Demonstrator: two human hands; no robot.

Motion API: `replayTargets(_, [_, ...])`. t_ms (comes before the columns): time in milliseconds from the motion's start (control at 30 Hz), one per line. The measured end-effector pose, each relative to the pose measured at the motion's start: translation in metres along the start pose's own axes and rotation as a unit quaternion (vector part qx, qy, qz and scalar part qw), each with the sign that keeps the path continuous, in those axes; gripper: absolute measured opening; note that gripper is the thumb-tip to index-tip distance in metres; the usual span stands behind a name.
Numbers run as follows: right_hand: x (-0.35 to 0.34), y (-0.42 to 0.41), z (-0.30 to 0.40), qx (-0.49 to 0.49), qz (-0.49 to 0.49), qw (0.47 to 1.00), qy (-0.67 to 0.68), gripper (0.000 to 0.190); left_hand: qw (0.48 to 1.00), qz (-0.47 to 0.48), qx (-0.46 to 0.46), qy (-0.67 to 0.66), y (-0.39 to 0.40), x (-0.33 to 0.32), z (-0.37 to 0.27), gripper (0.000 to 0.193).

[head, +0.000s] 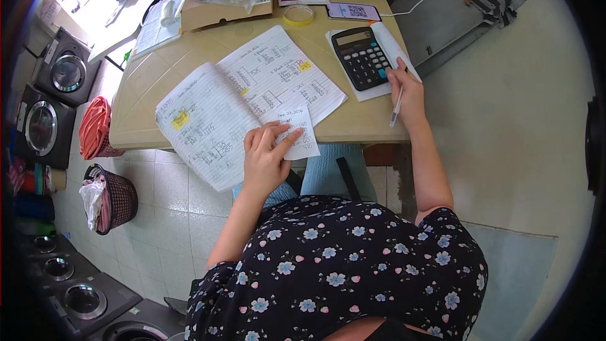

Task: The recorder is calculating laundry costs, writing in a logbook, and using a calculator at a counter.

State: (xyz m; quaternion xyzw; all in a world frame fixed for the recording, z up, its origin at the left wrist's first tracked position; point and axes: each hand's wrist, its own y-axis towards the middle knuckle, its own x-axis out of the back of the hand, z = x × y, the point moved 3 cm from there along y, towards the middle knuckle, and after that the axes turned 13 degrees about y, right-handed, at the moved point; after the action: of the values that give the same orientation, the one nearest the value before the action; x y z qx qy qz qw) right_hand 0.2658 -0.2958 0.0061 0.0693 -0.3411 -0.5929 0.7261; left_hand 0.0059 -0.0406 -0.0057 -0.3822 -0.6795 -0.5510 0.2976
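My left hand (267,156) rests over a small handwritten paper slip (303,148), its fingers spread on the writing. Beneath the slip lies an open lined notebook (199,151) with handwritten columns and yellow highlighted patches; its lower left part hangs past the table edge. My right hand (408,92) holds a pen (396,106) that points down toward the table's front edge. The fingertips of that hand are at the lower right keys of a black desktop calculator (360,57). Under the calculator is a white lined notepad (390,45).
On the beige plastic table (142,90) are a tape roll (298,15), a smartphone (353,11) showing a printed-style code, and a cardboard box (227,14) with plastic-wrapped items. Laundry baskets (120,199) stand on the tiled floor at left, near front-loading machines (40,121).
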Motion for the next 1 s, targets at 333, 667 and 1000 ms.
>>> replayTargets(333, [-0.046, 0.028, 0.020, 0.163, 0.065, 0.979, -0.101, 0.007, 1.000, 0.017, 0.016, 0.001, -0.003, -0.002, 0.000, 0.057])
replayTargets(667, [-0.030, -0.016, 0.025, 0.152, 0.094, 0.975, -0.134, 0.005, 1.000, 0.013, 0.013, -0.001, -0.001, -0.002, -0.002, 0.059])
replayTargets(1000, [-0.003, -0.004, 0.002, 0.064, 0.019, 0.994, -0.088, 0.005, 1.000, 0.014, 0.012, 0.023, 0.001, 0.001, -0.002, 0.061])
